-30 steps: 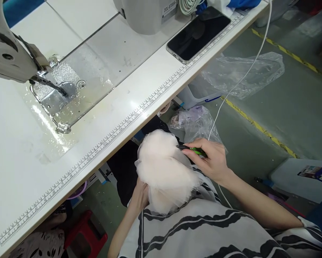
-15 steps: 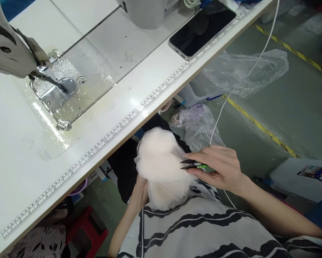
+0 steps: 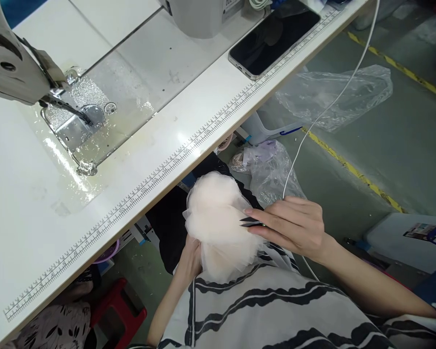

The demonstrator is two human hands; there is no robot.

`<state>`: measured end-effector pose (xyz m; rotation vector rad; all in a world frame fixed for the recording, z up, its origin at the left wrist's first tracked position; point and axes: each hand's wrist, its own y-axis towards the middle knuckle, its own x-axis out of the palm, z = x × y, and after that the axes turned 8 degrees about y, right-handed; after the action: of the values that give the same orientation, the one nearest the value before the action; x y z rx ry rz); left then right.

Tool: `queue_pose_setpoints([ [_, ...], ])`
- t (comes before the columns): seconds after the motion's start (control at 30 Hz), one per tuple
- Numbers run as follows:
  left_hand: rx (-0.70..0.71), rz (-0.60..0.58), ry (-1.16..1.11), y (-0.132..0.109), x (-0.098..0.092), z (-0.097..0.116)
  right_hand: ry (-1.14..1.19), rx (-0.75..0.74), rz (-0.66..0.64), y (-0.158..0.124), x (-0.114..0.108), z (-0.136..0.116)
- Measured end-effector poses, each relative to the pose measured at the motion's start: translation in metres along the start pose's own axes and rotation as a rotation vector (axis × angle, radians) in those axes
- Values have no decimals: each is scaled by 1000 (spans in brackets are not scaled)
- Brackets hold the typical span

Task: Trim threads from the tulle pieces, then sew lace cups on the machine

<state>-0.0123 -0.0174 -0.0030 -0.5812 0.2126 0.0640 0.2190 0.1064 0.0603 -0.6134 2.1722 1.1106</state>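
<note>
A round, fluffy bundle of pale peach tulle [image 3: 221, 218] sits over my lap, its layers fanned into lobes. My left hand [image 3: 193, 254] grips it from the lower left, the fingers mostly hidden behind the layers. In my right hand [image 3: 294, 225] is a pair of thread snips [image 3: 252, 222], pinched between thumb and fingers. Their dark blades point left, slightly apart, over the right side of the tulle. Whether the tips touch the fabric I cannot tell.
A sewing machine [image 3: 24, 63] stands on the white table [image 3: 181, 140], whose front edge carries a printed ruler. A phone [image 3: 274, 39] lies there. A white cable [image 3: 327, 111] hangs beside my right hand. Plastic bags [image 3: 272, 169], a bin [image 3: 265, 127] and a red stool [image 3: 121, 315] are below.
My right hand has shifted slightly left with the snips, and their blades are a little closer together. The green part of the snips is now mostly covered. My left hand holds still.
</note>
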Motion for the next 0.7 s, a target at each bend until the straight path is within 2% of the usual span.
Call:
queue_pose_setpoints([
  [0.17, 48, -28, 106, -3, -1, -4, 60, 9, -5, -4, 0, 2],
  [0.3, 76, -48, 167, -4, -2, -6, 191, 110, 53, -1, -3, 0],
  [0.37, 86, -63, 178, -1, 0, -1, 241, 152, 39, 4, -5, -3],
  [0.53, -29, -128, -23, 11, 10, 24, 406, 219, -119, 16, 0, -7],
  [0.63, -73, -94, -95, 13, 13, 29, 461, 264, -149, 19, 4, -5],
  [0.7, -142, -23, -185, 12, 12, 27, 519, 304, -123, 21, 4, -3],
])
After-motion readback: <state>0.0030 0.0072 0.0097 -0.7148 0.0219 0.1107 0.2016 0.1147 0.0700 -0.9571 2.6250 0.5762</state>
